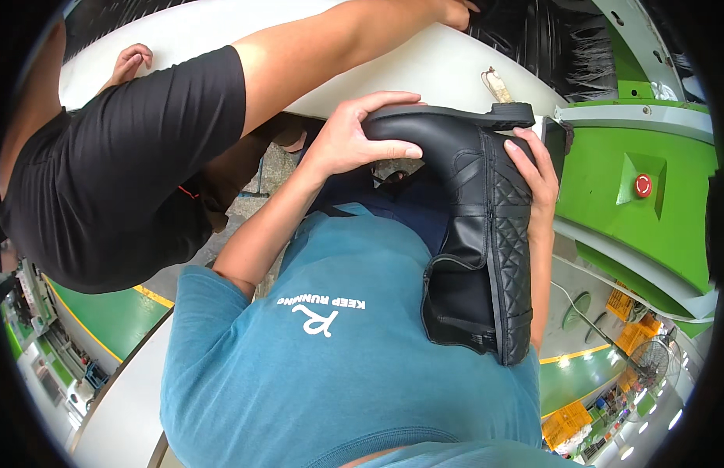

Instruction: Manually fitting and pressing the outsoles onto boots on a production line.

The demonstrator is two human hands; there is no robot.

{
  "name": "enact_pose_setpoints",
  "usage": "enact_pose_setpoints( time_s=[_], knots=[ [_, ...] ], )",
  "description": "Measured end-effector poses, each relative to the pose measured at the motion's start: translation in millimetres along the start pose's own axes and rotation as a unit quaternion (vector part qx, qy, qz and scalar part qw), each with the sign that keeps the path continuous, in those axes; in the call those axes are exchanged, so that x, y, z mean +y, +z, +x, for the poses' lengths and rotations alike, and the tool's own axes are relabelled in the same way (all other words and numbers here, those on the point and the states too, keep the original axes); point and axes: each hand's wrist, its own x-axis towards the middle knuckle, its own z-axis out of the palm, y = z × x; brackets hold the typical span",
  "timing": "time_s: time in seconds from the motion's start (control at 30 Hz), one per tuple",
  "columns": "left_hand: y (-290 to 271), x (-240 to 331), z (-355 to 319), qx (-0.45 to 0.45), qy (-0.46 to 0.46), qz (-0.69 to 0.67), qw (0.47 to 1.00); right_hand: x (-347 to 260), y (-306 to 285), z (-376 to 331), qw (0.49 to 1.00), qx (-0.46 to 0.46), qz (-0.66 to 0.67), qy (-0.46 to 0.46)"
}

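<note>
A tall black boot [475, 199] with a quilted side panel is held up before my chest, its sole turned to the far side and its shaft opening toward me. The shaft gapes along one side, showing the dark lining. My left hand [348, 139] grips the toe, with the thumb on the upper and the fingers along the sole. Around the heel end wraps my right hand [538, 175], fingertips on the back of the boot; its palm is partly hidden. Just beyond the heel lies a small pale object [496, 86] whose kind I cannot make out.
A co-worker in a black shirt [136, 164] stands close on my left, one arm stretched across the white table [331, 92] toward dark bristly strips [588, 54]. At right is a green machine [604, 187] with a red button [643, 185]. A fan [651, 363] stands lower right.
</note>
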Motion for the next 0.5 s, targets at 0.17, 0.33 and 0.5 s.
enact_pose_setpoints(
  time_s=[0.17, 0.33, 0.5],
  knots=[
    [0, 6, -7, -0.02, -0.016, -0.015, 1.0, 1, 2, 2, 1.0, 0.004, -0.002, -0.019],
    [9, 9, -14, -0.014, -0.011, -0.035, 0.999, 7, 4, 0, 1.0, 0.003, 0.003, -0.02],
    [10, 6, -11, -0.014, 0.009, -0.045, 0.999, 14, 8, -8, 1.0, 0.006, 0.023, -0.009]
  ],
)
